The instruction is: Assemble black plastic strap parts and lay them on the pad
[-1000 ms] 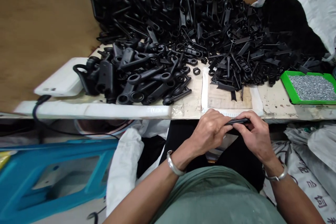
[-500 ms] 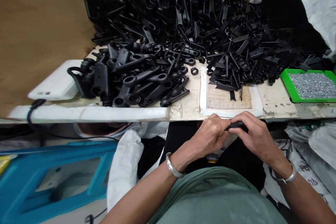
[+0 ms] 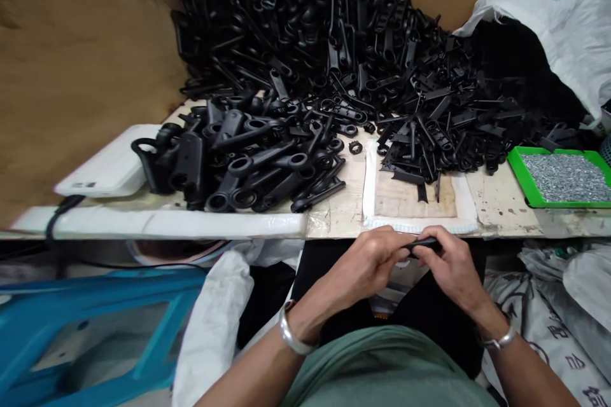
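Your left hand (image 3: pixel 371 259) and right hand (image 3: pixel 452 267) pinch a slim black plastic piece (image 3: pixel 428 243) between their fingers, just in front of the white-bordered pad (image 3: pixel 403 206); if either grip slackens, the piece could slip and drop below the pad

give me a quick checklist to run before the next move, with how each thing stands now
1. Black part held in both hands: ok, left hand and right hand grip it.
2. Held part's covered ends sound: cannot tell, the hands hide them.
3. Beige pad free of loose pieces: not ok, black pieces lie on it.
4. Green tray upright: ok.
5. Metal bits inside tray: ok.
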`<state>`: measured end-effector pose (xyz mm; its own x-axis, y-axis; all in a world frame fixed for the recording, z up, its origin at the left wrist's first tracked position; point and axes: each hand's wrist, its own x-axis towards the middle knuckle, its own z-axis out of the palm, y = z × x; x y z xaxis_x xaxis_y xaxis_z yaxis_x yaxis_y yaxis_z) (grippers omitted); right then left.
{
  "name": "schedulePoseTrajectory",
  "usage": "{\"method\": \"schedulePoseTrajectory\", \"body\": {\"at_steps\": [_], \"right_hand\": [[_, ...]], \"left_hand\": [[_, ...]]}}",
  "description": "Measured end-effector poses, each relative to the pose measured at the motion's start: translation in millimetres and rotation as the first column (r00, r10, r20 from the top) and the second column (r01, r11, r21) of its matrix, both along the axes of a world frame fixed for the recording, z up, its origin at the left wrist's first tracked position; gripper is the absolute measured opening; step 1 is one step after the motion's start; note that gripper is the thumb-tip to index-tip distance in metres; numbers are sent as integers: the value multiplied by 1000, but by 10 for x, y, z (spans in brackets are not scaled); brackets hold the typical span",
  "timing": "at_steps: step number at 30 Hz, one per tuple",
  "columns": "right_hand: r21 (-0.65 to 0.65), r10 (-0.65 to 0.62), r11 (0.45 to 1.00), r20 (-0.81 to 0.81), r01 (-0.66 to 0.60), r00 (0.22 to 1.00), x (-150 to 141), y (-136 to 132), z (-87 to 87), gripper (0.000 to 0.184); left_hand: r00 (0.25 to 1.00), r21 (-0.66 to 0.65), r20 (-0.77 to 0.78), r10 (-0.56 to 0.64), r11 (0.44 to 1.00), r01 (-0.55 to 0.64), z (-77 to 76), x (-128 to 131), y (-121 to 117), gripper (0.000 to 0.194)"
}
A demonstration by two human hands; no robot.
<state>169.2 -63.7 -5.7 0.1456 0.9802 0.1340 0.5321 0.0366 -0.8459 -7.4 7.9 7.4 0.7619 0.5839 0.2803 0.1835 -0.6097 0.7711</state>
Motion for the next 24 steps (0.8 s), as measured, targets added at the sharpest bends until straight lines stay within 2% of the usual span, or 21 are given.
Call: {"method": "schedulePoseTrajectory", "body": {"at_steps": [2, 4, 5, 6, 7, 10, 12, 13, 15, 18, 20, 22, 23, 24], "right_hand": [[45, 61, 997, 60, -64, 996, -63, 42, -10, 9], [31, 124, 991, 105, -128, 987, -54, 113, 24, 10], [16, 134, 990, 125, -137, 983, -13, 156, 52, 14], [12, 110, 994, 147, -113, 983, 50, 202, 81, 19], [26, 44, 998, 177, -49, 983, 127, 251, 107, 23], [128, -241, 969, 310, 210, 920, 354, 413, 152, 23], [126, -315, 949, 424, 290, 849, 429, 532, 159, 25], [94, -310, 948, 485, 304, 817, 436, 589, 160, 25], [22, -278, 944, 589, 330, 759, 402, 681, 161, 25], [-20, -282, 919, 666, 394, 691, 299, 735, 165, 23], [-28, -288, 910, 677, 414, 678, 232, 725, 171, 21], [-29, -283, 908, 694, 418, 662, 177, 708, 181, 20], [-30, -275, 909, 705, 415, 654, 158, 702, 187, 19], [-31, -268, 911, 712, 411, 649, 147, 696, 193, 18]], "left_hand": [[1000, 63, -3, 18, 998, -17, -16, -87, -5, 27], [998, 194, 31, 56, 979, -61, 7, -200, 11, 30], [993, 290, 52, 105, 950, -116, 36, -271, 37, 33], [979, 395, 82, 185, 896, -202, 71, -352, 84, 35], [950, 493, 124, 287, 813, -310, 107, -442, 153, 36], [765, 646, 291, 574, 472, -600, 167, -733, 509, 36], [629, 669, 375, 680, 271, -692, 141, -897, 827, 29], [571, 662, 383, 726, 215, -718, 114, -959, 986, 25], [514, 644, 314, 798, 219, -733, 62, -1035, 1248, 21], [496, 632, 188, 848, 282, -722, 87, -1017, 1411, 22], [501, 638, 150, 853, 304, -708, 214, -886, 1366, 24], [521, 643, 116, 846, 336, -688, 410, -616, 1245, 23], [547, 644, 66, 835, 383, -662, 516, -425, 1169, 22], [592, 632, -9, 806, 463, -621, 616, -200, 1088, 22]]}}
